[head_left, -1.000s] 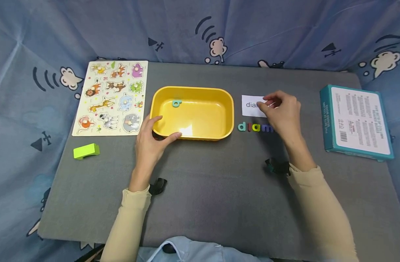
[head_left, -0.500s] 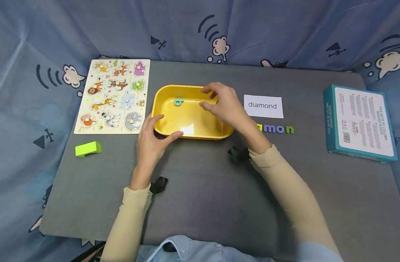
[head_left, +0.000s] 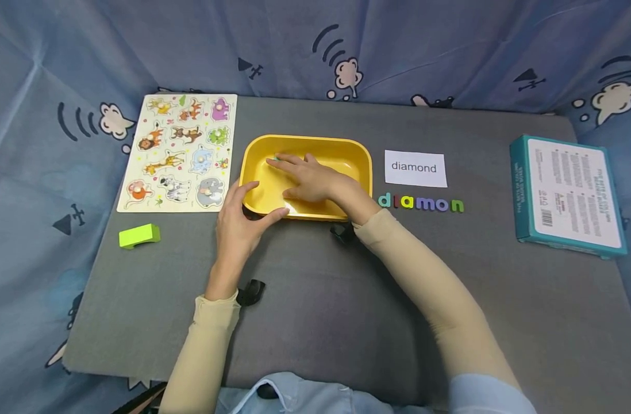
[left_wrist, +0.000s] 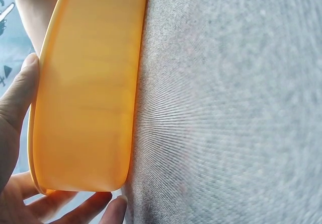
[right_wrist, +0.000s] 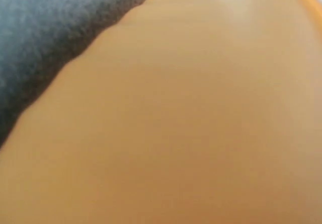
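My left hand (head_left: 236, 225) holds the near left corner of a yellow tray (head_left: 346, 146), thumb at the front rim and fingers along the end wall. In the left wrist view the thumb (left_wrist: 17, 93) lies against the tray's rim. Inside the tray my right hand (head_left: 315, 179) reaches left with its fingers spread and fairly straight. A sliver of a teal letter (head_left: 276, 157) shows at its fingertips; the rest is hidden. Right of the tray, coloured letters (head_left: 426, 203) spell "diamon" below a white card (head_left: 415, 168) printed "diamond". A blurred yellowish-tan surface fills most of the right wrist view.
An animal peg puzzle (head_left: 183, 144) lies left of the tray, with a lime green block (head_left: 139, 236) below it. At the far right is a teal and white box (head_left: 571, 192). Blue patterned cloth (head_left: 274, 52) borders the grey table (head_left: 315, 322).
My right hand has moved left from the card and letter row into the tray, now covering most of the teal letter. The left hand keeps its hold on the tray.
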Action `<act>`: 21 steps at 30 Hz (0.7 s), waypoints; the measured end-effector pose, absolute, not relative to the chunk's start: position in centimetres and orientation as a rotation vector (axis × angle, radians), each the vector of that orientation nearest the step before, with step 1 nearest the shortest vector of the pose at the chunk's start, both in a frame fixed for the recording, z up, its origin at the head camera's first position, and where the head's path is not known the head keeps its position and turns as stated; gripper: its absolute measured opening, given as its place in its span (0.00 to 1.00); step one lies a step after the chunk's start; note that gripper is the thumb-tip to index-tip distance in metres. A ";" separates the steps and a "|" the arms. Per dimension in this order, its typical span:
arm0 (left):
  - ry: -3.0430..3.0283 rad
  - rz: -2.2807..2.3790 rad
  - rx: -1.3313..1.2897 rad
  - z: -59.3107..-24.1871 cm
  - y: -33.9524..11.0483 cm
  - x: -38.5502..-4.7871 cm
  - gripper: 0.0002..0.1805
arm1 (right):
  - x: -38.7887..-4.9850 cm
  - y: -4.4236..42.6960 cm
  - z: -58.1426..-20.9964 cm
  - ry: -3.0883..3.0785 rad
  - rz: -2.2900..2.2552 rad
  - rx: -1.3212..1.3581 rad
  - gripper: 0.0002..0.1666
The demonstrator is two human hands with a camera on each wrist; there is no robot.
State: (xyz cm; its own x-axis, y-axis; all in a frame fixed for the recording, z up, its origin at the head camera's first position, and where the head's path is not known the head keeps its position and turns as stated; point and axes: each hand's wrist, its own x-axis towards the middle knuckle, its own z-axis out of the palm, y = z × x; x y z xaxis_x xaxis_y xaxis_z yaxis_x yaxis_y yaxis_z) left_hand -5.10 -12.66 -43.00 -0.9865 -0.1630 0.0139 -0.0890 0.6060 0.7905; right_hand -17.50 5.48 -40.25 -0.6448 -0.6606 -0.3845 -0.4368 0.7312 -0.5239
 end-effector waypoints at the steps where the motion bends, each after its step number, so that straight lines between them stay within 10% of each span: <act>1: -2.744 -1.339 0.217 -43.0 -12.6 -5.1 0.46 | -17.6 5.3 -40.3 2.378 -0.531 -0.836 0.42; 8: -2.744 -1.347 0.222 -43.1 -12.6 -5.1 0.46 | -18.0 5.0 -40.3 2.446 -0.618 -0.777 0.20; 21: -2.716 -1.351 0.209 -43.1 -12.6 -5.0 0.45 | -17.0 7.5 -39.4 2.479 -0.891 -0.779 0.12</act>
State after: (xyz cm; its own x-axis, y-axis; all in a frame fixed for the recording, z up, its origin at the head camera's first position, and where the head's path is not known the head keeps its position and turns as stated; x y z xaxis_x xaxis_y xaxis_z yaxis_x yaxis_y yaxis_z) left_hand -5.03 -12.64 -43.13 -0.9855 -0.1673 0.0289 -0.0779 0.5967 0.7987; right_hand -16.98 7.48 -39.37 -0.7688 -0.6165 -0.1699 -0.3674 0.6432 -0.6718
